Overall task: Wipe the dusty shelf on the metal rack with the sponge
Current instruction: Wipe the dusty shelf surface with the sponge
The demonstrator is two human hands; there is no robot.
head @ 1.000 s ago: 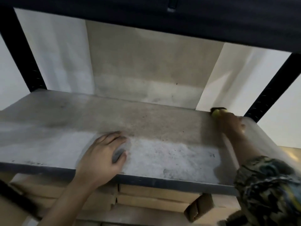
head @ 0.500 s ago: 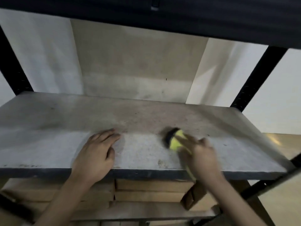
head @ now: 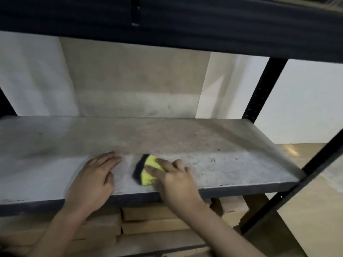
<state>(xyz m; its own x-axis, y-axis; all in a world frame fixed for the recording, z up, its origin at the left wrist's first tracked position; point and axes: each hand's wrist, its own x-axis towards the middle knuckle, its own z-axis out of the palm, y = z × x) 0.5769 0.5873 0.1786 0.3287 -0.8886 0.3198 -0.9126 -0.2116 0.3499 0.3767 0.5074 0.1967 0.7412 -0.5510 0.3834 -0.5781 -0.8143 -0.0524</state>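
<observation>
On shelf (head: 204, 151), right hand (head: 174, 180) gripping sponge (head: 148, 169)

dim indoor light | shelf (head: 185, 138) brighter along its front edge, shadowed toward the back edge | glare patch on floor (head: 291, 151) at right | overall soft motion blur | wide-angle bending at frame edges

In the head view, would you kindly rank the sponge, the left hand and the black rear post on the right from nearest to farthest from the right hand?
1. sponge: under the right hand, whose fingers press on it, near the shelf's front edge.
2. left hand: flat on the shelf, just left of the sponge.
3. black rear post: far back on the right.
</observation>
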